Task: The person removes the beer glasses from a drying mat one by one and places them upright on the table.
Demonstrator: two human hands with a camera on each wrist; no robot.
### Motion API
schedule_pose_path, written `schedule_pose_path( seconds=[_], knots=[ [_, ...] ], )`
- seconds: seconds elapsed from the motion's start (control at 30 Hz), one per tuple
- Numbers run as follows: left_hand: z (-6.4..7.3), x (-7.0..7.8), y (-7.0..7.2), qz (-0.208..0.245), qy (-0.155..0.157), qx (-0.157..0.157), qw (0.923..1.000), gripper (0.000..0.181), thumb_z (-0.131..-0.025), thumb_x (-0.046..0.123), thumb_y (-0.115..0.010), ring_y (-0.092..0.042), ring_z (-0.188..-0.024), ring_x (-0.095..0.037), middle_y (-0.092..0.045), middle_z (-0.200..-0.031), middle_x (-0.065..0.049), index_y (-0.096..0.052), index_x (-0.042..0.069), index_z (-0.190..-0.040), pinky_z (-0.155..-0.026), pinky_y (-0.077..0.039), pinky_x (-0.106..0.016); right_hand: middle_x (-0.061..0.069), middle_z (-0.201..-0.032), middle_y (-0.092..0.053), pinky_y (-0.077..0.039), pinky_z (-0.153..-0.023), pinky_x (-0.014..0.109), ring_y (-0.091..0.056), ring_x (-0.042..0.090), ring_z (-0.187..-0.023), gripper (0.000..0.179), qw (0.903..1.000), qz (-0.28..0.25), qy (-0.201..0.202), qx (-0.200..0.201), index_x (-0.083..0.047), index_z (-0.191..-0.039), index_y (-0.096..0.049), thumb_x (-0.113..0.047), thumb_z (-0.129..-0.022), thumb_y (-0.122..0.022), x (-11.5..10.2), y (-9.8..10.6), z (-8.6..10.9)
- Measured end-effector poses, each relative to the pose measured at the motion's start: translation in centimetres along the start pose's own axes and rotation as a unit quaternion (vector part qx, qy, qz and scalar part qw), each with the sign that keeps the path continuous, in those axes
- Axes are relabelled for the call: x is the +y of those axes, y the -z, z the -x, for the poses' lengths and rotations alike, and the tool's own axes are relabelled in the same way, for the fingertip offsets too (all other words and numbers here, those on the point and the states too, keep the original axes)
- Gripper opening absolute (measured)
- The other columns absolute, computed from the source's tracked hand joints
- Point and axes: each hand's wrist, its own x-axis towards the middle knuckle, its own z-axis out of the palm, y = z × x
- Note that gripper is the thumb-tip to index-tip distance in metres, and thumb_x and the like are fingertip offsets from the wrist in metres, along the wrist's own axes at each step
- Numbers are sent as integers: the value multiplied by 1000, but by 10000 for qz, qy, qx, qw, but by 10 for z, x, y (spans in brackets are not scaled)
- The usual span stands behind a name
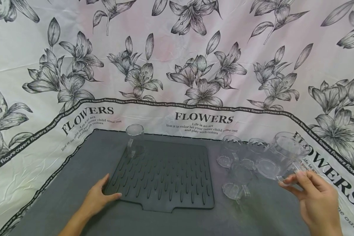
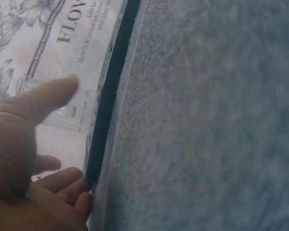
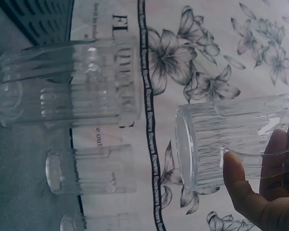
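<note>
My right hand (image 1: pixel 318 196) pinches the handle of a clear ribbed glass mug (image 1: pixel 289 149) with thumb and fingers, holding it raised at the right. In the right wrist view the same mug (image 3: pixel 231 139) hangs off the table with nothing visible inside it. My left hand (image 1: pixel 98 196) rests at the near left corner of a dark drying mat (image 1: pixel 162 177) with raised ridges, its thumb and forefinger spread along the edges. On the mat's far left corner stands another clear mug (image 1: pixel 135 141).
Right of the mat several clear mugs stand upright on the grey tabletop (image 1: pixel 194 223): a near mug (image 1: pixel 239 178), a far mug (image 1: pixel 230 149) and one beside it (image 1: pixel 256 146). A flower-printed cloth (image 1: pixel 153 78) hangs behind the table.
</note>
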Motion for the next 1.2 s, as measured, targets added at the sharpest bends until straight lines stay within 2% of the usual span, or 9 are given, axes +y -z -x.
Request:
schedule_pose_path(
  seconds=[0.1, 0.2, 0.4, 0.6, 0.77, 1.0, 1.2],
  knots=[
    [0, -4, -1, -54, -15, -76, 10000, 107, -75, 38, -84, -23, -135, -49, -27, -148, -32, -22, -10, -148, -106, -23, -61, 16, -82, -62, -55, -73, 37, -67, 25, -78, 15, 9997, 203, 14, 120, 18, -96, -57, 5, -98, -49, 3, 6, 2],
    [-1, -7, -3, -148, -94, -33, 9998, 105, -74, 36, -84, -24, -134, -50, -27, -147, -33, -25, -10, -147, -104, -25, -61, 15, -83, -61, -56, -72, 35, -67, 24, -78, 16, 9991, 386, 78, 129, 17, -95, -58, 4, -98, -49, 7, 12, 4],
    [-1, -9, -5, -222, -77, -42, 9997, 104, -74, 35, -84, -26, -133, -51, -27, -146, -35, -26, -11, -147, -103, -27, -63, 18, -84, -63, -56, -75, 36, -67, 27, -78, 19, 9996, -186, 191, -106, 18, -94, -58, 12, -98, -41, 22, 26, 8],
    [-1, -8, -6, -260, -96, -20, 9996, 103, -74, 35, -84, -27, -132, -52, -28, -145, -37, -27, -11, -146, -102, -28, -63, 21, -83, -64, -55, -74, 39, -68, 29, -79, 24, 9947, -891, 277, -424, 18, -93, -58, 16, -98, -35, 41, 40, 14],
    [-2, -8, -6, -273, -92, 57, 9996, 101, -73, 32, -85, -27, -132, -52, -29, -145, -36, -28, -11, -146, -101, -28, -63, 19, -82, -63, -56, -72, 38, -68, 27, -78, 20, 9975, -671, 194, -145, 16, -91, -59, 13, -98, -41, 55, 49, 19],
    [-2, -7, -6, -336, -38, -4, 9994, 102, -74, 33, -85, -27, -133, -51, -29, -145, -35, -27, -9, -147, -102, -28, -62, 20, -79, -64, -57, -69, 38, -68, 27, -75, 20, 9964, -838, 117, 51, 14, -87, -60, 15, -97, -42, 69, 57, 25],
    [-2, -6, -5, -371, -45, 7, 9993, 101, -75, 33, -84, -28, -133, -51, -29, -145, -35, -28, -9, -147, -102, -28, -62, 16, -76, -65, -57, -65, 37, -68, 24, -72, 17, 9984, -303, -171, 448, 11, -82, -60, 10, -96, -49, 77, 61, 30]
  ],
)
